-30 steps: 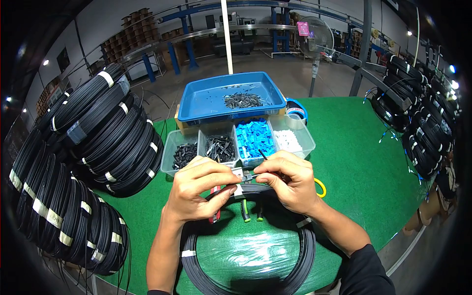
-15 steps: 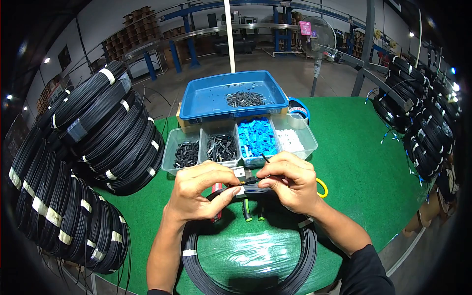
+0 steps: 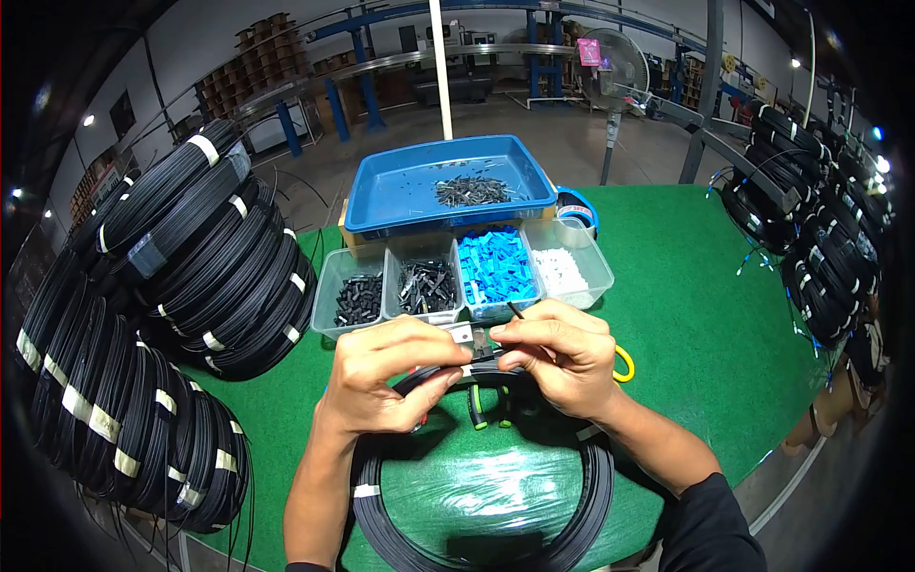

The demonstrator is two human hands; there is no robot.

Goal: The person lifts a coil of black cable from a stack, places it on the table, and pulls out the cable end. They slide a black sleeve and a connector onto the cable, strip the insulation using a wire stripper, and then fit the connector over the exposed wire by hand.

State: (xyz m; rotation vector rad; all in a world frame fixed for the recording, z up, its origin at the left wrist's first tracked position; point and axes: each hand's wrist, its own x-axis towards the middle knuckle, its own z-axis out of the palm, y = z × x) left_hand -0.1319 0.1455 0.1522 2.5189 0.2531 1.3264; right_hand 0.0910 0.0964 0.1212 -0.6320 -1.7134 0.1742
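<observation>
My left hand (image 3: 396, 372) pinches a small dark piece, mostly hidden by the fingertips, near the top of a black cable coil (image 3: 596, 496). Close beside it, my right hand (image 3: 562, 362) is closed on a thin black cable (image 3: 516, 310), whose end sticks up above the fingers. Between the two hands is a small metal fixture (image 3: 461, 334). The coil lies on the green mat with pale tape round it. Below the fingertips, green-and-black tool handles (image 3: 477, 410) show inside the coil. A yellow tool handle (image 3: 624, 364) pokes out beside my right hand.
Clear bins hold black parts (image 3: 359, 300), blue parts (image 3: 498, 267) and white parts (image 3: 559, 272). Behind them stands a blue tray (image 3: 400, 191) with small dark pieces. Cable coils are stacked at the left (image 3: 210, 276) and hang at the right (image 3: 820, 257). A fan (image 3: 615, 74) stands behind.
My hands have moved slightly closer together. The fingertips of my left hand now cover the small yellowish detail that showed between the hands before.
</observation>
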